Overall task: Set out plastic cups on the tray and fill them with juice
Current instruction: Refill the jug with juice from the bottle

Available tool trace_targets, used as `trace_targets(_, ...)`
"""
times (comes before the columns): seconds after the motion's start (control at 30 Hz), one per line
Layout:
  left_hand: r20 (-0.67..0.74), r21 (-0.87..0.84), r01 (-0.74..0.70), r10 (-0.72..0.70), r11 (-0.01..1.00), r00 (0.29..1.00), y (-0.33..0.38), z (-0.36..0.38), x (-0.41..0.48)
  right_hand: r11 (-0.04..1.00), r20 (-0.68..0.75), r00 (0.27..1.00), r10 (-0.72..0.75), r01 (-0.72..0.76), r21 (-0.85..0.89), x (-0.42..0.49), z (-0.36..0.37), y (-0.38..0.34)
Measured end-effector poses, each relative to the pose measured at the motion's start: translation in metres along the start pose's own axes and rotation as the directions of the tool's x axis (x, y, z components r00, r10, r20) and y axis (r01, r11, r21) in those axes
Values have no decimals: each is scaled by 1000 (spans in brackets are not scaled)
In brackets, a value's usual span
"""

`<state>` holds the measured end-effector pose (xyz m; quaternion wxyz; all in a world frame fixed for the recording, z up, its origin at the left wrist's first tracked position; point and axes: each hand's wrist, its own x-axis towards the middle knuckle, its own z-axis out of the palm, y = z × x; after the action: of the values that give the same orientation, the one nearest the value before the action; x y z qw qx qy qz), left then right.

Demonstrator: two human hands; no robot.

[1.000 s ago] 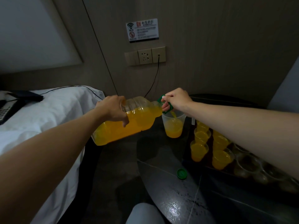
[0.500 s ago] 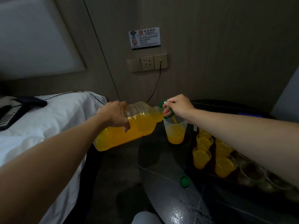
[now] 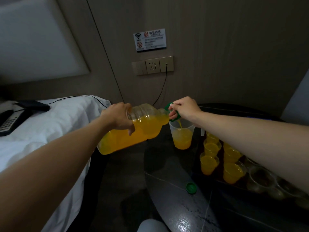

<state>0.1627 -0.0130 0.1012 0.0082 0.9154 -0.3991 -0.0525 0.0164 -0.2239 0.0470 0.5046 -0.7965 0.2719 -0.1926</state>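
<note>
juice-filled cups [image 3: 209,163] are set on the tray [image 3: 219,157], the green cap [image 3: 191,187] laid near on the black table [image 3: 167,173]. the bottle [image 3: 143,129] is tilted to fill a tall cup [image 3: 181,138], gripped round its body by the left hand [image 3: 117,118], its handle [image 3: 167,107] pinched by the right hand [image 3: 184,108]; a bed [image 3: 50,128] and wall socket [image 3: 152,65] lie beyond.
</note>
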Motion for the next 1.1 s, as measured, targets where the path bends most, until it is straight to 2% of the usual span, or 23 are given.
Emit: trace_targets(1.1, 45, 1, 19, -19, 1000, 999, 3, -3, 0, 1000, -7, 1000, 9, -9, 5, -3, -3, -2)
